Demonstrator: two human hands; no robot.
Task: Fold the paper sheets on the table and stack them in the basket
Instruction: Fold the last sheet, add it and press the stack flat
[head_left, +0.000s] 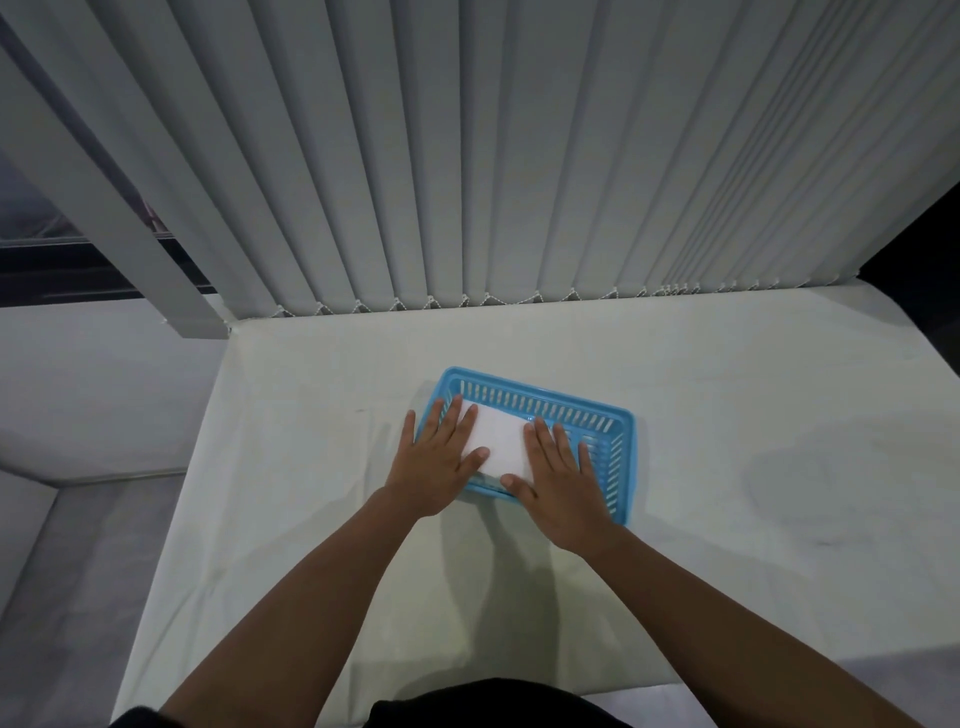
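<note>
A blue slotted plastic basket sits on the white table, slightly right of centre. Folded white paper lies flat inside it. My left hand rests palm down on the paper's left end, fingers spread over the basket's left rim. On the paper's right end lies my right hand, also flat with fingers spread, covering the basket's near right part. Neither hand grips anything. How many folded sheets lie in the stack cannot be told.
The white cloth-covered table runs wide to the right and toward me. Its left edge drops to a lower grey floor. Vertical grey blinds hang along the far edge behind the basket.
</note>
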